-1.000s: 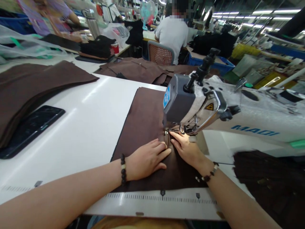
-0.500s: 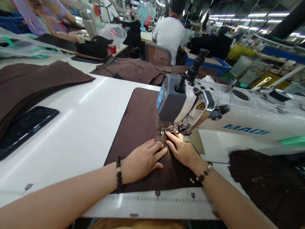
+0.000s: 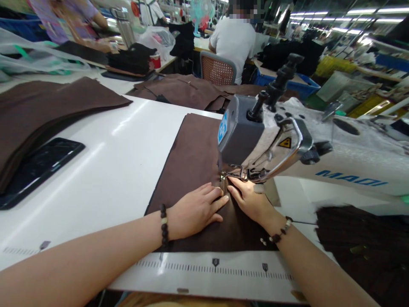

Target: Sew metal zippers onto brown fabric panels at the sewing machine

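Observation:
A brown fabric panel [image 3: 191,149] lies flat under the head of a sewing machine [image 3: 243,128]. My left hand [image 3: 198,211] rests palm down on the panel, fingers spread, its fingertips beside a narrow strip that looks like a zipper [image 3: 224,186] below the presser foot [image 3: 223,175]. On the strip's other side, my right hand [image 3: 251,200] presses the fabric with thumb and index finger apart, the fingertips close to the foot. Its other fingers are partly hidden. The needle is too small to make out.
Stacked brown fabric [image 3: 64,102] and a black glossy phone-like slab [image 3: 44,166] lie left. Dark gathered fabric [image 3: 361,243] is at the right. A ruler strip [image 3: 239,273] runs along the front edge. Behind are more brown pieces [image 3: 172,91], a chair [image 3: 217,68] and a seated person [image 3: 234,40].
The whole view has shifted, so the machine, panel and both hands appear slightly farther right. Both hands keep nearly the same pose on the panel beside the foot.

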### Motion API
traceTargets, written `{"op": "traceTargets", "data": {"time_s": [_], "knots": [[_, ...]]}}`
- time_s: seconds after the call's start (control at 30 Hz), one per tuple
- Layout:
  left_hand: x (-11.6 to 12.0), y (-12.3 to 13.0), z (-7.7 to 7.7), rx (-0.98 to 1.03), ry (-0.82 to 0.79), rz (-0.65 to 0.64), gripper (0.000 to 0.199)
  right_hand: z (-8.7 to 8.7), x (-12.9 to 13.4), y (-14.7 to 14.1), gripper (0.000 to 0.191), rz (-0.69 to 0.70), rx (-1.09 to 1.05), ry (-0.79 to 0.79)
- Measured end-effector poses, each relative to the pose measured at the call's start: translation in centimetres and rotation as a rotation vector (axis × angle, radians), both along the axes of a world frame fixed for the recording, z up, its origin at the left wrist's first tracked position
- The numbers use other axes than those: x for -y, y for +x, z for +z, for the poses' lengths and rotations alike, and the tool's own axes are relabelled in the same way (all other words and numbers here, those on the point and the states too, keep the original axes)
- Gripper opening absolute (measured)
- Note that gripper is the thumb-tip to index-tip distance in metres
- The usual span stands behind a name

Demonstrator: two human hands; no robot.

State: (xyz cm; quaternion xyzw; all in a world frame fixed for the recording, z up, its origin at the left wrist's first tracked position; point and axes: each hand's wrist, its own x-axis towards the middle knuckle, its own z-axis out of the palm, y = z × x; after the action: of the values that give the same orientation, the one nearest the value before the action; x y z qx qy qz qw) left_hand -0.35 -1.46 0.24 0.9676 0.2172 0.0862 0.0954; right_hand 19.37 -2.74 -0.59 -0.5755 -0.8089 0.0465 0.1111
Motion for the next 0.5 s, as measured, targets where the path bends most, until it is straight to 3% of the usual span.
{"op": "traceTargets", "data": {"time_s": [0.5], "knots": [[-2.1,0.3,0.0,0.037,0.058,-0.026,0.038,-0.6,-2.2,0.6,0.026,-0.062,-0.014,-0.156]]}}
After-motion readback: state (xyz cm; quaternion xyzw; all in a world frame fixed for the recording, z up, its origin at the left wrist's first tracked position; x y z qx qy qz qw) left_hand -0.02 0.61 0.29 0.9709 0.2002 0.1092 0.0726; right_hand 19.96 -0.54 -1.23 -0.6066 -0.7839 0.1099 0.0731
